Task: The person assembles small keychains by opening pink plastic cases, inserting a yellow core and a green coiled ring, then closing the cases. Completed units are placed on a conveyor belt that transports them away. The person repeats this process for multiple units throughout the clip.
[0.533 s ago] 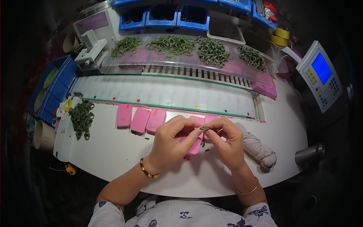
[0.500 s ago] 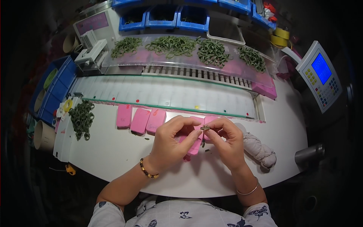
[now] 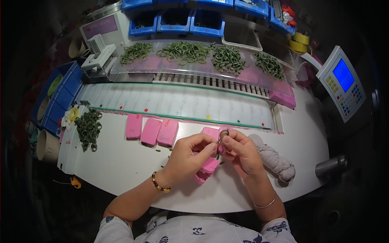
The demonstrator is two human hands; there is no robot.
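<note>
My right hand (image 3: 242, 152) pinches a dark green ring (image 3: 223, 133) between thumb and fingertips, above the white table. My left hand (image 3: 189, 156) is closed, thumb and index finger pressed together at the ring's lower left end. Under the hands lies a pink block (image 3: 206, 169) with an uneven, notched near side; my left hand covers part of it. Two more pink blocks stand just beyond my fingers, partly hidden, one of them a flat pink block (image 3: 210, 131). Small green scraps (image 3: 221, 163) lie nearby.
Three pink blocks (image 3: 151, 131) stand left of my hands. Piles of green rings lie at left (image 3: 88, 128) and on a clear raised shelf (image 3: 182, 67). A rolled grey cloth (image 3: 273, 158) is at right, near a keypad display (image 3: 342, 81). Blue bins (image 3: 174, 21) line the back.
The green ring has been turned and now shows its round opening. My right hand has rotated, its fingers higher. The notched pink block below is in plainer sight.
</note>
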